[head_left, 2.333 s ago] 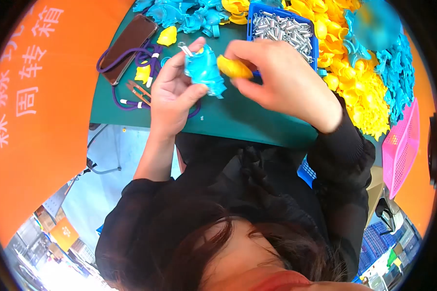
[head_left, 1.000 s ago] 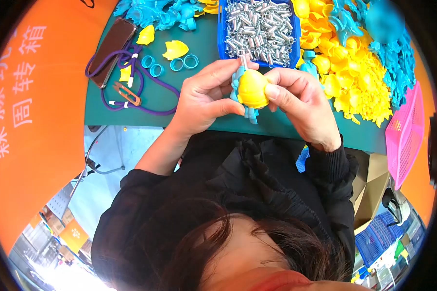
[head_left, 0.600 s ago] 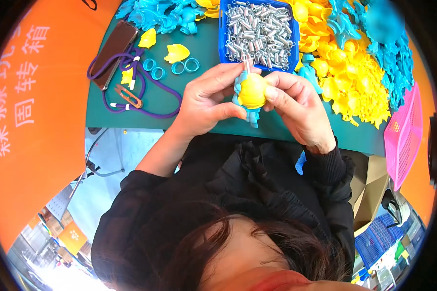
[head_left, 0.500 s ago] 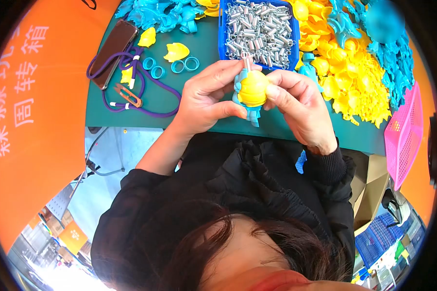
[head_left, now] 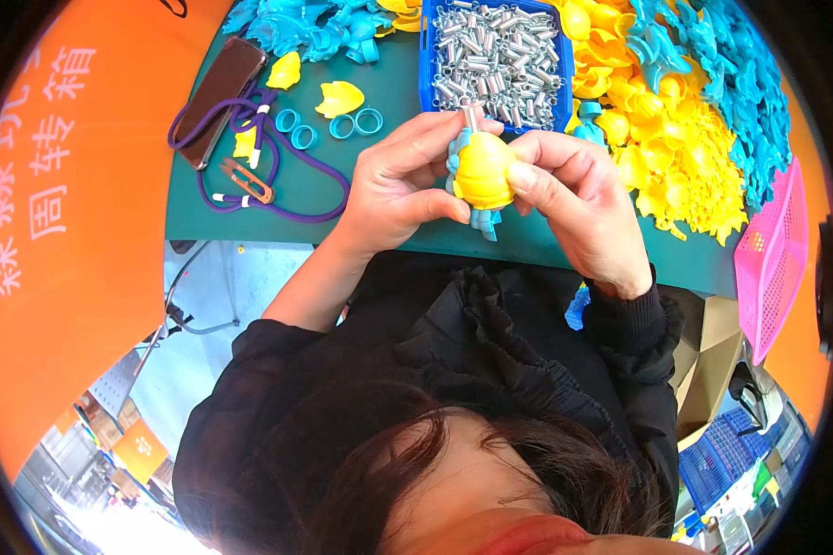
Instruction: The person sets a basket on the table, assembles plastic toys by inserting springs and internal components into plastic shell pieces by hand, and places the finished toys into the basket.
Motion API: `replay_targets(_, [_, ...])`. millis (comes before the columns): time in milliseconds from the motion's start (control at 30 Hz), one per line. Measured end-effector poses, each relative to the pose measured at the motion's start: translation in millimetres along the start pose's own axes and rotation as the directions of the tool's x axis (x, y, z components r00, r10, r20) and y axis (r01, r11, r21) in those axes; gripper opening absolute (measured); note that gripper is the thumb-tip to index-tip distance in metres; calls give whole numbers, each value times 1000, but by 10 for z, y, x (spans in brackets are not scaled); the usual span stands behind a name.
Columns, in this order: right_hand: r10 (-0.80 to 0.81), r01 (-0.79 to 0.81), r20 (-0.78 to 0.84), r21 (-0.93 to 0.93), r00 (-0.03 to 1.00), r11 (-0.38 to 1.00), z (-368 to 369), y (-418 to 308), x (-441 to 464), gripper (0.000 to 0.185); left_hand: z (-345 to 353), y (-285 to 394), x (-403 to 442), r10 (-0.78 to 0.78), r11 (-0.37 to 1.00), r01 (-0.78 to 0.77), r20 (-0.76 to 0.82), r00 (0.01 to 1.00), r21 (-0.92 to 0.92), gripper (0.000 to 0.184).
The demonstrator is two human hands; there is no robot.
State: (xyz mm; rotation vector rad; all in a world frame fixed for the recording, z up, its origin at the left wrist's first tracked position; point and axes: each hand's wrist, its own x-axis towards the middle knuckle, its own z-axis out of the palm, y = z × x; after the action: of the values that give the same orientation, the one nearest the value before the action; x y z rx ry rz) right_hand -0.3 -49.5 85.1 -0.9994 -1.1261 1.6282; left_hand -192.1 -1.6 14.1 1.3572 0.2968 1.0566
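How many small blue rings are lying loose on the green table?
4: two rings near the purple cord, two more beside a yellow piece. Others may hide in the blue piles.

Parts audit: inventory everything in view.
assembly: 1, yellow and blue, centre
bin: 1, blue, top centre
springs: many, silver, in bin; 1 above assembly
piled parts: many, yellow and blue, upper left and right
shells: 3, yellow, left
rings: 4, blue, left
phone: 1, brown, left
cord: 1, purple, across phone
snips: 1, copper, by cord
table: 1, green, top
basket: 1, pink, right
box: 1, brown, lower right
crates: count unclear, blue, lower right
panels: 2, orange, both sides
sleeves: 2, black, both arms
left hand: 1, bare, on assembly
right hand: 1, bare, on assembly
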Motion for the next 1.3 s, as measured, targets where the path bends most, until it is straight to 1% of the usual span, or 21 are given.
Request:
replay_targets(133, [-1,1,-20,-3,1000,1000,0,-8,4,20,4,-27,9,6,999,-7,-5,1000,-38,77])
replay_targets(233, [8,-8,-40,-4,999,1000,-18,-25,1,19,-34,-10,3,-39,999,39,-1,999,26,77])
replay_targets(333, [7,-8,-47,-15,999,1000,-25,-67,0,19,-40,-30,-33,-67,997,67,-19,998,28,76])
replay_targets(433, [8,-8,-23,-29,1000,1000,-22,-38,8,19,2,-44,2,17,1000,-17,-26,1000,-26,78])
replay_targets(533, [10,-10,-15,-7,1000,1000,-4,24,18,20,-32,-56,25,70,991,-65,39,997,-117,70])
replay_targets(633, [6,-6,-9,15,1000,1000,7,31,22,20,-40,-74,19,103,989,-96,53,993,-114,70])
replay_targets(733, [-4,4,-9,20,1000,1000,13,13,26,20,-30,-65,14,42,988,-36,37,998,-150,70])
replay_targets(833, [-12,11,-12,-8,1000,1000,14,-20,26,20,-21,-90,5,65,981,-60,25,998,-182,71])
replay_targets(933, [-14,14,-15,-17,1000,1000,2,-14,21,20,-4,-29,-25,-76,996,74,-42,996,-49,81])
replay_targets(1033, [-13,14,-29,10,1000,1000,21,-14,20,19,23,-4,-38,-114,992,109,-80,990,-69,80])
replay_targets(1133, [-6,6,-20,7,1000,1000,33,-17,20,19,9,-25,-43,-88,995,84,-66,994,-59,80])
replay_targets(1233, [-20,20,-8,10,1000,1000,43,0,22,20,-31,-74,-24,34,984,-31,14,999,-174,71])
replay_targets(1300, [-31,31,-2,8,1000,999,44,12,24,20,-29,-77,-21,62,986,-60,11,998,-155,70])
